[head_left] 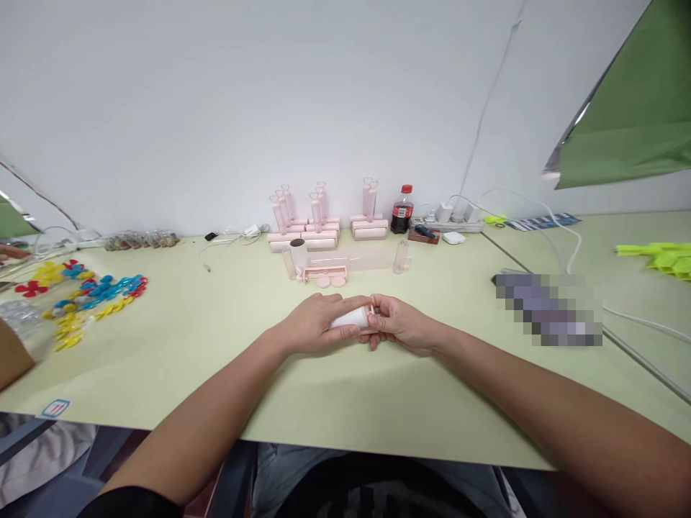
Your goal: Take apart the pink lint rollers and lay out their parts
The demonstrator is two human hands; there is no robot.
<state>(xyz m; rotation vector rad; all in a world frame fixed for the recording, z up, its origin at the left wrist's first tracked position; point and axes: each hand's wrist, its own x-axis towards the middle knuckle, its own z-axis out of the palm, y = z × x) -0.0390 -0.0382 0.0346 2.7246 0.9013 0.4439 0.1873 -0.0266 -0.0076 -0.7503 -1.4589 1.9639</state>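
Observation:
A white roll (348, 319) lies between my two hands above the middle of the table. My left hand (319, 322) is wrapped round its left part. At its right end, the fingers of my right hand (398, 324) pinch a small pink part (371, 309), mostly hidden by the fingers. Just beyond my hands lie an open pink case (325, 273) with round pink pieces, a brown-rimmed roll (298, 253) standing upright, and a clear tube (400, 257). Farther back, several pink cases (370, 229) with upright heart-topped handles stand near the wall.
A cola bottle (402, 210) and a power strip (453, 224) stand by the wall. Colourful plastic pieces (102, 291) lie at the left. At the right are a blurred dark object (545, 309), white cables and yellow-green pieces (664, 259).

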